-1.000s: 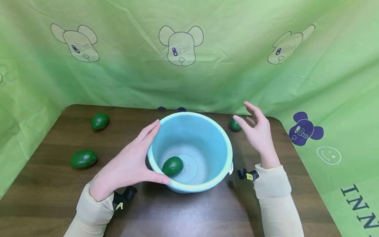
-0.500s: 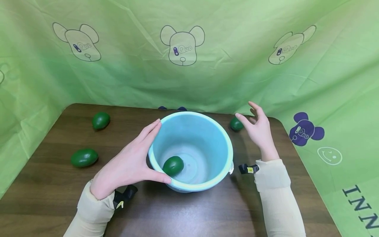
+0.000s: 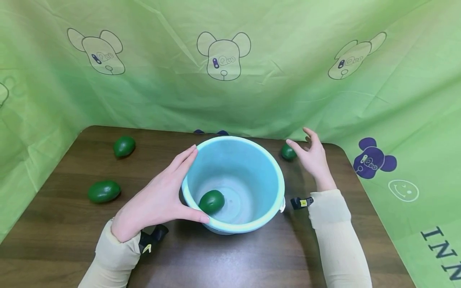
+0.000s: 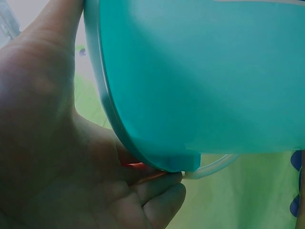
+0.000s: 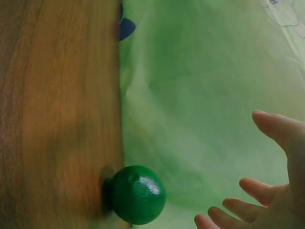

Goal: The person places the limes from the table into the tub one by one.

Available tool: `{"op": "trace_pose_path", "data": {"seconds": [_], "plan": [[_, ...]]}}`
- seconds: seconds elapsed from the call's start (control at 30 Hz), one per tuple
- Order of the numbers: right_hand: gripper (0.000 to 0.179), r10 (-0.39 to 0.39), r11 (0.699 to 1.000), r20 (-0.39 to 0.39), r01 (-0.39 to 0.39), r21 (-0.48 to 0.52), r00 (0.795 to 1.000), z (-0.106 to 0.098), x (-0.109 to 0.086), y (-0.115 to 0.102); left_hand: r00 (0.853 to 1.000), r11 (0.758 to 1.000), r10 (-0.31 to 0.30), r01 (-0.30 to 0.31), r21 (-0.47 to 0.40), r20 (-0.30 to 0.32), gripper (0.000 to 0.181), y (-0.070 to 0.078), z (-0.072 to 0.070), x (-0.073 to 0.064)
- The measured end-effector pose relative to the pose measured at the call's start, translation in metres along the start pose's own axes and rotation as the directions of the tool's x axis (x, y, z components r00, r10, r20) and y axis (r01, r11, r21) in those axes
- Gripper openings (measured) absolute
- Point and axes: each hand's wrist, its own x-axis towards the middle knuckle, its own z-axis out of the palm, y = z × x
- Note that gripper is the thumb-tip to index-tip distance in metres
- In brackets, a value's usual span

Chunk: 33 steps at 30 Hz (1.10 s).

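Note:
A light blue bucket (image 3: pixel 234 229) stands in the middle of the table, with one glossy, dark green avocado-shaped fruit (image 3: pixel 211 202) lying inside. My left hand (image 3: pixel 158 194) grips its left rim, thumb at the near side and fingers farther back. In the left wrist view, fingers curl at the rim beside the bucket's pale handle (image 4: pixel 217 167). My right hand (image 3: pixel 312 159) is held above the table at the back right, fingers apart and holding nothing. Close to its thumb sits another green fruit (image 3: pixel 288 152), which the right wrist view shows apart from the fingers.
Two more green fruits lie on the left of the brown wooden table (image 3: pixel 230 264): one fruit (image 3: pixel 124 146) at the back, another fruit (image 3: pixel 104 191) nearer. A green printed cloth (image 3: pixel 162 92) hangs behind the table and along its sides.
My right hand has shifted slightly and come a little lower near the back-right fruit. My left hand stays on the bucket rim, and the fruits stay where they were.

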Motion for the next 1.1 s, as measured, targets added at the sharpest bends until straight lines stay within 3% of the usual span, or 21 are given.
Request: {"op": "trace_pose_path", "data": {"seconds": [0.5,1.1], "plan": [[0.094,0.058,0.993,0.061,-0.051,-0.111,0.996,0.012,0.013,0.015,1.000,1.000,-0.002,0.002,0.001,0.003,0.141,-0.001,0.001,0.001],[0.097,0.163,0.956,0.019,-0.153,-0.250,0.986,0.024,0.032,0.036,1.000,1.000,-0.005,0.005,0.006,0.002,0.141,-0.001,0.001,0.001]]}}
